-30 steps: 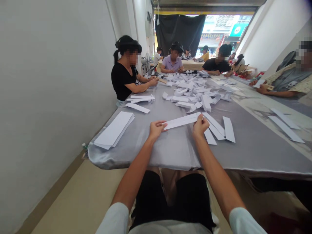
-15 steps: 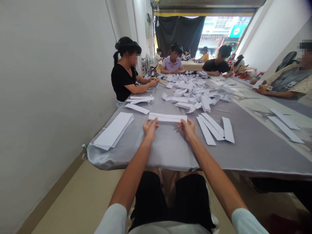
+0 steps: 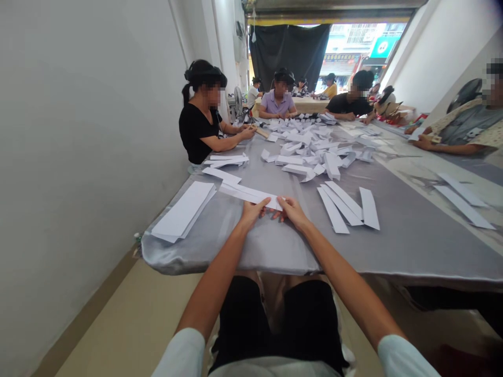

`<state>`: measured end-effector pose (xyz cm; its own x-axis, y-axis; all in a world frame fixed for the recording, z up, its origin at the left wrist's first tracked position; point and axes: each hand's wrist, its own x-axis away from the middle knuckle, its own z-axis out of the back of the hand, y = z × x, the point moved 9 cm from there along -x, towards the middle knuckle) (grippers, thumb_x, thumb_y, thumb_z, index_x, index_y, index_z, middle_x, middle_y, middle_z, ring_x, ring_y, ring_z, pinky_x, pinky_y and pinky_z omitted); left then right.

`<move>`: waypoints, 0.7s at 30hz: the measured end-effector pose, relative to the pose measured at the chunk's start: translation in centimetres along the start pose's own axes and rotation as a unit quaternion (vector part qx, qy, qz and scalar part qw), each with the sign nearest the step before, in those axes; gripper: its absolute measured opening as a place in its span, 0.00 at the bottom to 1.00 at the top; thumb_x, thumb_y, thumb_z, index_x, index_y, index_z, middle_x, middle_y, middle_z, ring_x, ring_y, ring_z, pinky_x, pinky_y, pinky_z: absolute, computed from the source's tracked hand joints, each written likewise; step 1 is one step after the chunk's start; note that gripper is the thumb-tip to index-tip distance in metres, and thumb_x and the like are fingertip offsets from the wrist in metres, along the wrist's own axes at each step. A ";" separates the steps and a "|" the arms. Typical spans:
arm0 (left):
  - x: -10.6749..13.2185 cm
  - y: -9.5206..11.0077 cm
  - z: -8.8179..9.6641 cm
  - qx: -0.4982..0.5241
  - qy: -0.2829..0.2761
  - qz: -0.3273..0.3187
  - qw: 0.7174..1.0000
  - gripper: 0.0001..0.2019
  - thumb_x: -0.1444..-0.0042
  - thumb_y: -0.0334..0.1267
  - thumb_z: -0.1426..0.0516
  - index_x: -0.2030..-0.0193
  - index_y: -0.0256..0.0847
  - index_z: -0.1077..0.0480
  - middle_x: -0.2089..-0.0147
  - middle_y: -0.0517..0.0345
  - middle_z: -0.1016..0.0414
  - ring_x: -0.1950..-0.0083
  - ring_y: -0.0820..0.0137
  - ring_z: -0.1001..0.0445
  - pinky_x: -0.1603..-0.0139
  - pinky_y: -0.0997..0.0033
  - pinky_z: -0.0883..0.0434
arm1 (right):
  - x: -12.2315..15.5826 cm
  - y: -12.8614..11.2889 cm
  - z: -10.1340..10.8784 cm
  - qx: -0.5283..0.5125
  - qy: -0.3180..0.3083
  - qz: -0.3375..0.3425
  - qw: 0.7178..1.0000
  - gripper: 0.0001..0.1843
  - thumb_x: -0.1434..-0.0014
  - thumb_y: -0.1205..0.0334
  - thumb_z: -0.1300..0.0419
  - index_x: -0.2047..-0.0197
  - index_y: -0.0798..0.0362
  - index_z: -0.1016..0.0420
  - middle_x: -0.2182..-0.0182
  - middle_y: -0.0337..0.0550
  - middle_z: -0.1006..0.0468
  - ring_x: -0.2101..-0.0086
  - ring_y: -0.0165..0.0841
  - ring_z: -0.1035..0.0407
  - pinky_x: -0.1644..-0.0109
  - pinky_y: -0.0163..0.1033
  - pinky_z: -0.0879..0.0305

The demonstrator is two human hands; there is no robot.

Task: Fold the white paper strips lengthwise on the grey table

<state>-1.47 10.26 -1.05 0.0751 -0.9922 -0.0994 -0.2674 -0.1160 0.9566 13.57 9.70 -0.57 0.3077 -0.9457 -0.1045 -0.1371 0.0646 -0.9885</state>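
Note:
A long white strip of folded paper (image 3: 245, 193) is held just above the table in front of me, its far end pointing up and to the left. My left hand (image 3: 252, 211) pinches its lower edge near the right end, thumb on top. Close beside it, my right hand (image 3: 291, 210) grips the right end between thumb and fingers. To the left lies a stack of flat white paper sheets (image 3: 184, 209). Several folded white strips (image 3: 340, 205) rest to the right of my hands.
A big heap of folded white paper pieces (image 3: 310, 149) covers the table's middle. The grey tablecloth (image 3: 275, 254) ends near my lap. A person in black (image 3: 200, 125) sits at the left, handling something on the table; other people sit along the far and right sides.
My hands have come close together at the strip's right end; before, they held opposite ends. The strip has shifted left and turned from level to slanting.

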 end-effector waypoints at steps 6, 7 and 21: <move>0.0 0.5 0.2 0.025 0.029 -0.024 0.999 0.21 0.57 0.48 0.26 0.69 0.35 0.26 0.73 0.58 0.27 0.79 0.76 0.34 0.84 0.75 0.42 | 0.0 -0.4 -0.5 0.041 -0.014 0.038 0.998 0.31 0.43 0.31 0.34 0.65 0.55 0.21 0.70 0.48 0.15 0.79 0.31 0.25 0.84 0.31 0.38; 0.0 0.6 0.3 0.030 0.036 -0.027 0.999 0.20 0.56 0.48 0.26 0.69 0.35 0.27 0.73 0.57 0.26 0.78 0.76 0.34 0.84 0.75 0.42 | 0.1 -0.5 -0.7 0.045 -0.018 0.042 0.998 0.30 0.43 0.31 0.34 0.66 0.55 0.21 0.71 0.48 0.15 0.80 0.31 0.26 0.84 0.31 0.39; -0.6 0.4 2.0 0.105 0.106 -0.022 0.989 0.20 0.57 0.43 0.25 0.66 0.37 0.28 0.65 0.55 0.22 0.70 0.75 0.30 0.81 0.76 0.44 | -0.2 -1.3 1.6 0.067 0.029 0.044 0.996 0.29 0.44 0.35 0.33 0.66 0.57 0.20 0.75 0.46 0.18 0.82 0.28 0.33 0.82 0.32 0.44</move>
<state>-3.59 10.67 -1.14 0.2854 -0.9566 -0.0585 -0.4512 -0.1880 0.8724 15.23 10.33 0.53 0.2438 -0.9514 -0.1883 -0.0319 0.1862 -0.9820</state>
